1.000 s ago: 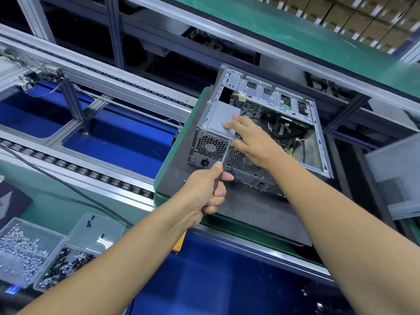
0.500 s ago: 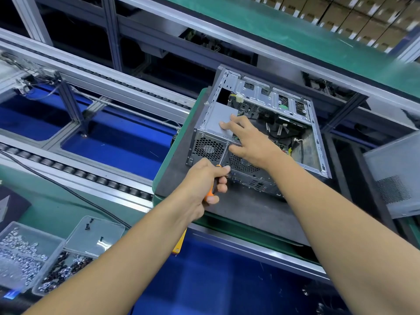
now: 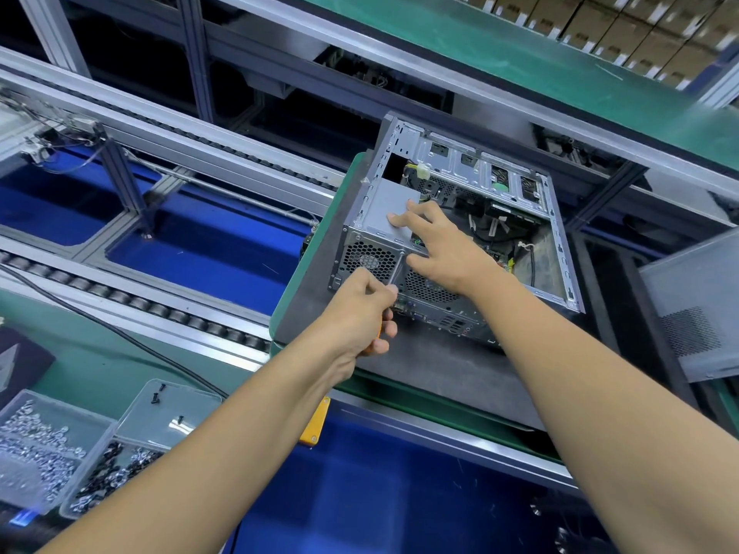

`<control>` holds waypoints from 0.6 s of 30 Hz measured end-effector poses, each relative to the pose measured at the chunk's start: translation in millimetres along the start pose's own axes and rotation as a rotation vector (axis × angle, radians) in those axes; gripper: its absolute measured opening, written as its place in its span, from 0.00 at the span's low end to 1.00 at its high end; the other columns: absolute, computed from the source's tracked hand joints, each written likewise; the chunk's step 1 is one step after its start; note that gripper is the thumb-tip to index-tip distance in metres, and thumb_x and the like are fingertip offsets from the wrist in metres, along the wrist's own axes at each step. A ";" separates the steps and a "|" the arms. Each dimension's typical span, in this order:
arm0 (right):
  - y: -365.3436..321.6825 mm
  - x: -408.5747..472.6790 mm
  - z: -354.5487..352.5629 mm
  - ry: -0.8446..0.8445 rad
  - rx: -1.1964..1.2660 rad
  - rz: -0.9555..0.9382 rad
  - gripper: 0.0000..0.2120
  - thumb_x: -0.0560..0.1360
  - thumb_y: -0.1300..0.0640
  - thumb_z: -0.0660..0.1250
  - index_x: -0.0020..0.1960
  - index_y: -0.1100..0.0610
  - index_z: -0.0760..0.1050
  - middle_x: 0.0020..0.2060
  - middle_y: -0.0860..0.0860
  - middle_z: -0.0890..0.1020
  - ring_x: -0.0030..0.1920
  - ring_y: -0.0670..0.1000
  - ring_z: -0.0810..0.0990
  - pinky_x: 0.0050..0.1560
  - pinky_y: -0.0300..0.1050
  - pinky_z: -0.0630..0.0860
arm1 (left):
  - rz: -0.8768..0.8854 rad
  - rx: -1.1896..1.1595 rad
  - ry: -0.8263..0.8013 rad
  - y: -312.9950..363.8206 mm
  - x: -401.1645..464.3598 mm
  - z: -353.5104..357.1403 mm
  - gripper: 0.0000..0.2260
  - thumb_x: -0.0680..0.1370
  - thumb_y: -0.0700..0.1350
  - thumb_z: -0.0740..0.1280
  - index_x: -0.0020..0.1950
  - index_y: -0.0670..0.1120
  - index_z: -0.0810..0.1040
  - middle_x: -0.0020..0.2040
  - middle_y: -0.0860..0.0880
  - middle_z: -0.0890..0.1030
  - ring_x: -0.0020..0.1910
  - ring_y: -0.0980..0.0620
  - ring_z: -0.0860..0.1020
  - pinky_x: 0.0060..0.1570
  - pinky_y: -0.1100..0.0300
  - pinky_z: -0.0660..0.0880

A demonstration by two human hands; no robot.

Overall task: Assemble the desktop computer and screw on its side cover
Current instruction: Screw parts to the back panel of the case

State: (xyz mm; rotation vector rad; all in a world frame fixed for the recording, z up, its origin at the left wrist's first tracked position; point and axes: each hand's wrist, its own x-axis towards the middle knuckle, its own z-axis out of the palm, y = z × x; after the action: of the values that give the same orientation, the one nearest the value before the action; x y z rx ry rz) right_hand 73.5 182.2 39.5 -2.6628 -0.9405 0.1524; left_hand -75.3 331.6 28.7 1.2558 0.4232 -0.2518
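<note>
Grey steel case: the computer case (image 3: 460,217) lies on its side on a dark mat (image 3: 420,369) on the green table (image 3: 316,217), open side up, rear panel toward me.
Power supply: the grey box (image 3: 390,211) sits in the near-left corner of the case, its fan grille facing me.
Left hand: my left hand (image 3: 360,313) is clenched round an orange-handled screwdriver (image 3: 396,269), whose shaft runs up to the rear panel beside the grille.
Right hand: my right hand (image 3: 444,249) lies flat, fingers straight, pressing on top of the power supply; it grasps nothing.
Side cover: a grey perforated panel (image 3: 696,309) stands apart at the right, not yet fitted.
Screws: clear bins (image 3: 52,445) of them sit at lower left.
Step in hand: I judge I am fastening the power supply to the rear panel.
Next move: keep the tip square in the screw head, hold the box down, turn until snug; whether the tip is seated I cannot tell.
</note>
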 end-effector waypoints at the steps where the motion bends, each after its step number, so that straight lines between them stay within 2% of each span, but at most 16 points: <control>1: 0.0 0.5 0.1 0.001 -0.005 -0.002 0.31 0.71 0.47 0.57 0.75 0.43 0.65 0.76 0.47 0.60 0.71 0.56 0.70 0.55 0.56 0.78 | 0.010 0.004 0.022 -2.5 1.2 0.6 0.09 0.84 0.44 0.64 0.46 0.47 0.67 0.36 0.47 0.71 0.25 0.55 0.70 0.21 0.66 0.60; 7: 2.8 1.8 2.5 0.009 -0.006 -0.005 0.29 0.73 0.49 0.59 0.75 0.42 0.65 0.76 0.48 0.60 0.68 0.55 0.73 0.49 0.51 0.76 | 0.063 -0.050 0.114 -16.2 3.8 16.0 0.15 0.79 0.38 0.69 0.43 0.48 0.63 0.34 0.47 0.70 0.27 0.52 0.65 0.21 0.64 0.60; 10: 3.5 1.8 3.2 0.008 -0.005 -0.006 0.30 0.72 0.46 0.57 0.74 0.41 0.64 0.76 0.46 0.60 0.62 0.52 0.76 0.43 0.46 0.73 | 0.075 0.006 0.119 -17.1 1.1 20.0 0.13 0.80 0.41 0.69 0.45 0.48 0.64 0.36 0.47 0.69 0.28 0.52 0.65 0.21 0.64 0.60; 12: 3.4 1.3 3.3 0.007 -0.007 -0.010 0.31 0.71 0.44 0.55 0.74 0.41 0.64 0.76 0.47 0.60 0.57 0.52 0.78 0.39 0.45 0.72 | 0.038 0.001 0.098 -11.8 0.3 18.8 0.08 0.82 0.43 0.65 0.49 0.48 0.66 0.39 0.47 0.70 0.28 0.52 0.67 0.21 0.64 0.60; 14: 3.2 1.5 2.6 0.008 0.003 -0.019 0.31 0.71 0.46 0.53 0.74 0.43 0.65 0.76 0.47 0.60 0.65 0.54 0.75 0.43 0.50 0.76 | -0.048 -0.082 0.047 -0.7 -2.5 15.8 0.02 0.84 0.44 0.59 0.52 0.46 0.70 0.40 0.46 0.75 0.27 0.51 0.69 0.22 0.64 0.61; 16: 3.2 1.0 1.2 0.010 0.011 -0.019 0.30 0.72 0.48 0.53 0.75 0.44 0.66 0.76 0.48 0.60 0.69 0.56 0.73 0.47 0.55 0.78 | -0.118 -0.137 -0.041 6.6 -3.9 12.7 0.09 0.84 0.41 0.57 0.56 0.41 0.75 0.38 0.45 0.77 0.28 0.51 0.71 0.23 0.63 0.64; 18: 2.5 0.1 0.7 0.017 0.011 -0.018 0.30 0.72 0.48 0.53 0.74 0.44 0.66 0.76 0.49 0.60 0.66 0.55 0.74 0.46 0.53 0.77 | -0.105 -0.108 -0.086 8.7 -4.6 10.2 0.12 0.84 0.39 0.56 0.60 0.36 0.76 0.39 0.45 0.77 0.28 0.52 0.70 0.23 0.63 0.67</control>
State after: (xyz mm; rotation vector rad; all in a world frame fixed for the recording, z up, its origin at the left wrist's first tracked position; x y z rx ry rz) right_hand 74.9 180.7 38.1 -2.6402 -0.9552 0.1301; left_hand -74.1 324.2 40.7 1.1142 0.4242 -0.3659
